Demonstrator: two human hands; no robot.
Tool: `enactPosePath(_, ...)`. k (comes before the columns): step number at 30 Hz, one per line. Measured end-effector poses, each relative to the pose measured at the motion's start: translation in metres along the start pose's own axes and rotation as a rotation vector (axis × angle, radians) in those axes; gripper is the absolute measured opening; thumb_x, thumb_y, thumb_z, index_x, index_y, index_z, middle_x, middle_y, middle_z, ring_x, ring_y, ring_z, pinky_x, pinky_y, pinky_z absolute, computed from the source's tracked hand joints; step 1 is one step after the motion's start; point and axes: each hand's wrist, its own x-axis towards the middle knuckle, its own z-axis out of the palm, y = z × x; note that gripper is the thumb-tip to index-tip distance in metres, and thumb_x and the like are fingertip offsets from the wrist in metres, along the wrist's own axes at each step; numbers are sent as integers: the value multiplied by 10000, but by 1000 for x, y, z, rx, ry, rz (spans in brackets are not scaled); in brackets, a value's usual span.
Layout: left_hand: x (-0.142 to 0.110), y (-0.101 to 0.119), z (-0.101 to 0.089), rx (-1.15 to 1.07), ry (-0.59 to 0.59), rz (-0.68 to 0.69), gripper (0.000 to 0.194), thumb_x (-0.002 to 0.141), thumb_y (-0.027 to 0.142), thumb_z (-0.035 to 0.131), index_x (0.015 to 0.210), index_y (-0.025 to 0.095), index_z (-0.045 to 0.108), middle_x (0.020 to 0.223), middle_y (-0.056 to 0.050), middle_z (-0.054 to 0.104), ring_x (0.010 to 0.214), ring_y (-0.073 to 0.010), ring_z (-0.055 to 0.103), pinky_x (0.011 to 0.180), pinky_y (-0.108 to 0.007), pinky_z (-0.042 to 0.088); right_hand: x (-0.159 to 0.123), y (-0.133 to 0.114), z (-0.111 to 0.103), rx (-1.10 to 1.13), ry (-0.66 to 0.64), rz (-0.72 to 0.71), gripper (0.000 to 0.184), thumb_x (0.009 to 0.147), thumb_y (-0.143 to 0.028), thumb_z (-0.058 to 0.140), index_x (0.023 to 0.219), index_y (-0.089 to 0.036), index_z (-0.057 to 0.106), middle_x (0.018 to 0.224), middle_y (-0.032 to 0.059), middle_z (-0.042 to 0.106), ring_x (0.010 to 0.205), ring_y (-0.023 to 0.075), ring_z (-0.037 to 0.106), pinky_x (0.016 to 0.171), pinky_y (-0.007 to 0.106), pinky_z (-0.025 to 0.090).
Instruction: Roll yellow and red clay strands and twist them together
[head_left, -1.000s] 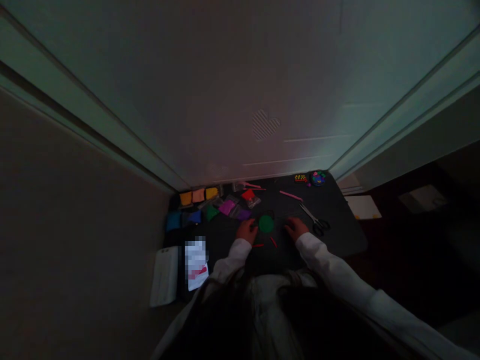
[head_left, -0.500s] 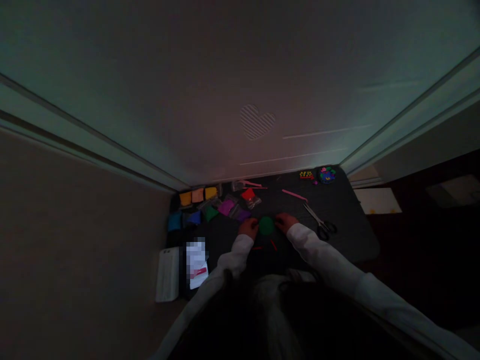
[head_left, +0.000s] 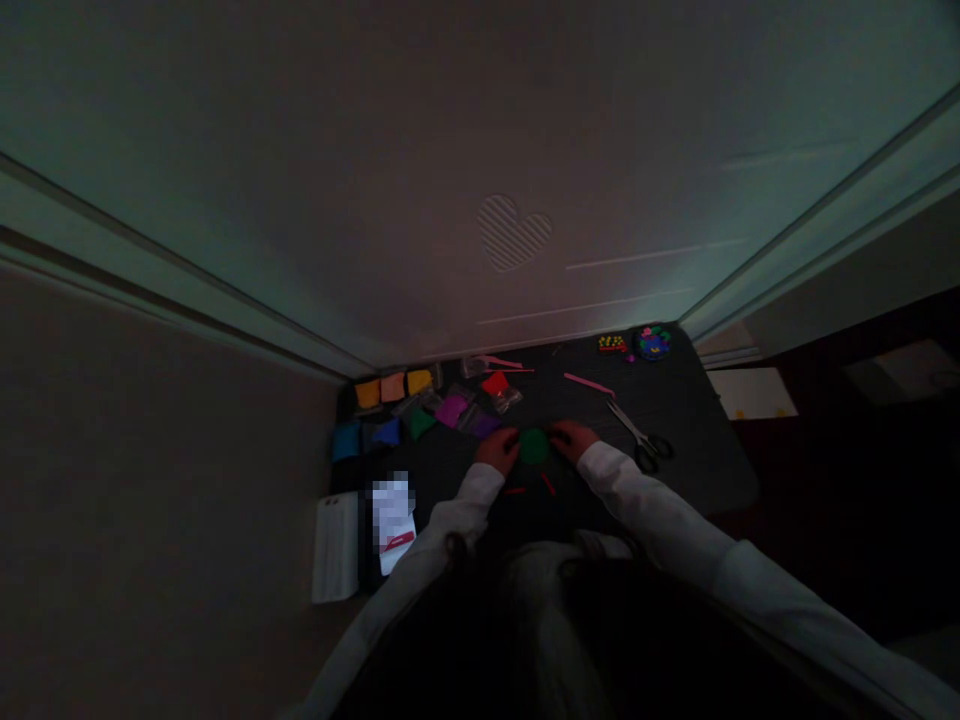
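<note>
A flat green disc (head_left: 534,447) lies on the dark table between my two hands. My left hand (head_left: 498,449) is closed at its left edge, the fingertips against the rim. From the other side my right hand (head_left: 574,439) grips the right edge with bent fingers. Dim light blurs the fingertips. Just below the disc, two thin red strips (head_left: 548,484) lie apart from each other. Scissors (head_left: 636,436) with black handles rest to the right of my right hand, and a pink stick-like tool (head_left: 589,384) lies above them.
Small bags of coloured clay-like material (head_left: 453,408) line the table's (head_left: 705,450) left and back. At the back right sit a round, colourful decorated piece (head_left: 652,343) and a yellow-dotted red piece (head_left: 611,344). A lit phone-like screen (head_left: 394,525) and a white box (head_left: 335,548) are at the left.
The view has shifted slightly. Both hands stay at the sides of the green disc, with only slight finger movement visible.
</note>
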Motion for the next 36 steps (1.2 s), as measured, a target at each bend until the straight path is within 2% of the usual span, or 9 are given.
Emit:
enactPosePath(11, -9, -10, 6, 40, 104, 131, 147, 697, 152, 502, 819, 181, 579, 835, -21, 613, 783, -126, 561, 728, -266, 467, -9, 1, 9, -35, 111, -94, 205, 746, -187, 454, 915, -196, 572, 924, 46, 580, 895, 155, 512, 802, 286, 405)
enactPosePath(16, -12, -12, 11, 63, 147, 203, 170, 707, 148, 494, 853, 189, 570, 859, -23, 611, 820, -129, 557, 755, -277, 463, -12, 2, 13, -42, 148, -125, 228, 766, -204, 437, 958, -192, 559, 946, 51, 584, 900, 149, 517, 806, 283, 408)
enactPosePath(24, -14, -9, 11, 89, 195, 275, 238, 754, 242, 463, 971, 192, 548, 943, -42, 610, 882, -142, 550, 812, -291, 447, -12, 2, 14, -45, 177, -146, 248, 780, -252, 425, 983, -197, 558, 954, 48, 597, 892, 157, 533, 795, 290, 423)
enactPosePath(30, -13, -9, 12, 89, 226, 279, 203, 748, 225, 474, 923, 197, 573, 911, -36, 622, 862, -134, 560, 793, -287, 462, -14, 1, 11, -30, 204, -156, 289, 789, -288, 416, 1042, -206, 530, 1004, 43, 585, 924, 155, 526, 812, 292, 424)
enactPosePath(36, -10, -9, 9, 96, 236, 288, 171, 735, 192, 490, 872, 187, 592, 861, -39, 634, 826, -138, 563, 769, -293, 469, -12, 1, 11, 0, 225, -156, 258, 788, -288, 423, 988, -214, 567, 965, 37, 607, 897, 152, 544, 814, 297, 430)
